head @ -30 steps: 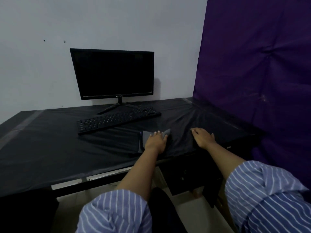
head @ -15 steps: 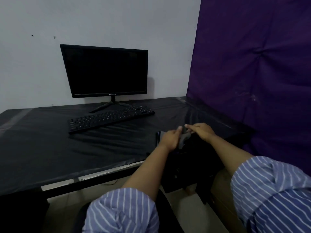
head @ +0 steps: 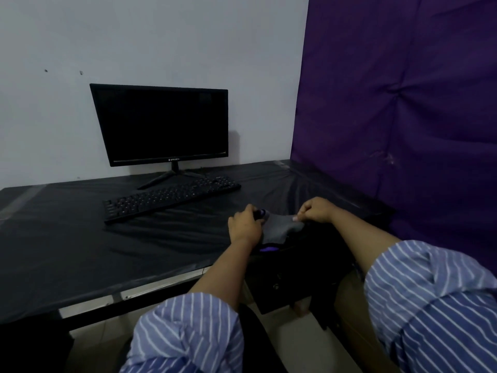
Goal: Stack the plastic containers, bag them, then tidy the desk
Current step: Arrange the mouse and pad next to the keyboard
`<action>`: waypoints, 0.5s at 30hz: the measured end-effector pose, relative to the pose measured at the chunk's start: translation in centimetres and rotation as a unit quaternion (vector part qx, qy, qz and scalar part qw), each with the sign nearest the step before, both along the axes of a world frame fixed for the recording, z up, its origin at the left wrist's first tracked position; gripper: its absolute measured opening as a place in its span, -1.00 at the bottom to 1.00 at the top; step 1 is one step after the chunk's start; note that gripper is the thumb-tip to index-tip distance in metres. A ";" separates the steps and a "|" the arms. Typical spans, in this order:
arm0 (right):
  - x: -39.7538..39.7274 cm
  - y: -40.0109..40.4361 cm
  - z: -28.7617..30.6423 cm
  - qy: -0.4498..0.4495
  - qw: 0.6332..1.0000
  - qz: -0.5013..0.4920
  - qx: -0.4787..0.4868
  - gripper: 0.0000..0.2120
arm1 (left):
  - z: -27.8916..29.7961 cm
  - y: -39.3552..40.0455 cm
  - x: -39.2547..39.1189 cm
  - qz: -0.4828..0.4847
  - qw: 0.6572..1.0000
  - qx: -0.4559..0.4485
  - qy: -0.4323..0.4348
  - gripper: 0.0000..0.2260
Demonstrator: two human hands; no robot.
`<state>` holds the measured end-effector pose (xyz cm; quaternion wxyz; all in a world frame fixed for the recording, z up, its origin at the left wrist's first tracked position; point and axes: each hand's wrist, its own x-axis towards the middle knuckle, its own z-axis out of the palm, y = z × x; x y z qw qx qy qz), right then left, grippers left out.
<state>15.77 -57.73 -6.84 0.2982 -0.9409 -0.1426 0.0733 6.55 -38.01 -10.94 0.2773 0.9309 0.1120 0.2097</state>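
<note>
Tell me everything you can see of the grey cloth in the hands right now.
The grey cloth looks soft, limp and matte, crumpled rather than spread. It is held up at the desk's front right edge, the left hand gripping its left side and the right hand pinching its upper right corner. A small purple patch shows just beneath it; its nature is unclear.

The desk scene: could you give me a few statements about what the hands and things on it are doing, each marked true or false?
1. Both hands hold a grey cloth. True.
2. The monitor shows a bright picture. False: its screen is dark.
3. The keyboard lies in front of the monitor. True.
4. The left hand rests on the keyboard. False: it grips the cloth near the desk's front edge.
5. The right hand pinches the cloth's edge. True.
</note>
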 end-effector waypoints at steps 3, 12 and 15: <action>0.5 -0.8 1.0 -0.028 0.999 -0.015 0.044 -0.82 | 1.4 -0.5 0.4 -0.021 0.980 -0.194 -0.041 -0.80; 3.7 -0.6 4.7 -0.121 0.963 -0.056 0.233 -0.79 | 7.6 -1.0 5.3 -0.060 0.918 -0.374 -0.121 -0.81; 4.9 -0.2 5.6 -0.128 0.953 -0.065 0.268 -0.84 | 8.8 -0.7 7.5 -0.051 0.889 -0.436 -0.129 -0.80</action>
